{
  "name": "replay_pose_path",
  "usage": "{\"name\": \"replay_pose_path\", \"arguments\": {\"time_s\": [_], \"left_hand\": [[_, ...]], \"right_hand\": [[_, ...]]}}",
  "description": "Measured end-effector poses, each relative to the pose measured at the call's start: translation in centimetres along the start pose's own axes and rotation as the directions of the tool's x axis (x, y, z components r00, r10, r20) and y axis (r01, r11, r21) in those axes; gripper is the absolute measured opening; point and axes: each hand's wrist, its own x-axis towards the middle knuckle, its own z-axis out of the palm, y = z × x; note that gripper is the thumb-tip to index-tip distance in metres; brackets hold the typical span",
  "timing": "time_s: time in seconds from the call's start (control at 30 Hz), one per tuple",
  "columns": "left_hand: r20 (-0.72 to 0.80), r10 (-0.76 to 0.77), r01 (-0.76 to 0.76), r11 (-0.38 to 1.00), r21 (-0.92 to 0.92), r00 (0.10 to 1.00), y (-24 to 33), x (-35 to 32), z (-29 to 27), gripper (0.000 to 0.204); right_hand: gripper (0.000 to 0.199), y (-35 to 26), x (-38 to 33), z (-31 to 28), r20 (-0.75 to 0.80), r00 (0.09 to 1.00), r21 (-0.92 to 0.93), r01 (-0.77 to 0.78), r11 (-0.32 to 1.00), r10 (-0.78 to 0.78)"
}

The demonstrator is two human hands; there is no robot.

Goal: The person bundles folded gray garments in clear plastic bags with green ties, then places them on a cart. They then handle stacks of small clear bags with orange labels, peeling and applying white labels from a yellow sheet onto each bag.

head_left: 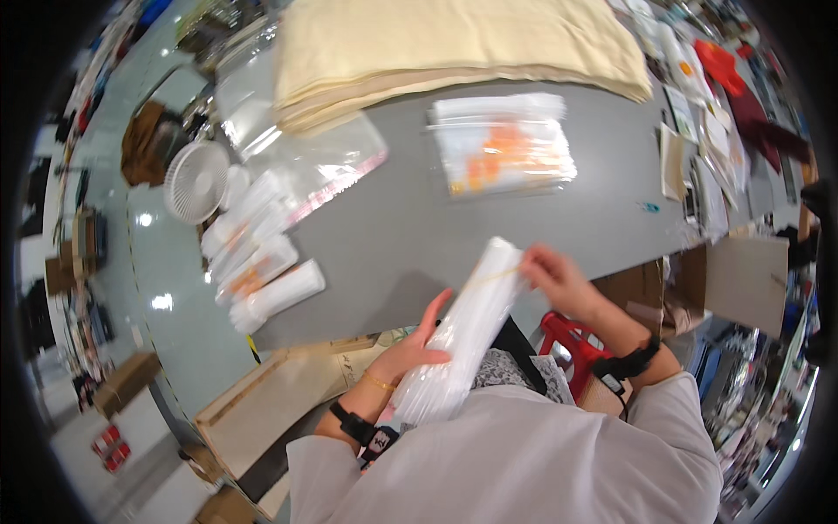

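We hold a long white roll of thin plastic bags [467, 336] at a slant before our chest, its upper end over the grey tabletop [367, 227]. Our left hand [407, 354] supports its side, fingers [434, 313] spread wide and curved against it. Our right hand [559, 278] is at the top—fingers [533, 260] pinched nearly together on a thin yellow elastic band [496, 277]. Beyond lie flat white-and-orange plastic packets [506, 148] and folded cream cloth [454, 44].

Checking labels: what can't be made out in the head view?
Head view:
Left hand: some fingers hidden by rolled plastic bags.
Right hand: blur obscures contact with yellow band.
Cream cloth stack: cut off by top edge.
Teal item: too small to identify.
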Motion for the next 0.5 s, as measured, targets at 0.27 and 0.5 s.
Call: {"name": "replay_pose_path", "arguments": {"time_s": [0.27,0.5], "left_hand": [[0.521,-0.407,0.407,0.905,0.121,0.750,3.5,12.0,7.3,0.114],[0.117,-0.166,0.141,0.970,0.197,0.979,4.6,16.9,7.3,0.103]], "right_hand": [[0.029,8.8,-18.5,-25.4,-0.875,0.469,-0.199,-0.119,0.973,-0.121],[0.051,11.3,-17.0,-21.1,-0.709,0.634,-0.662,-0.447,0.602,-0.308]]}}
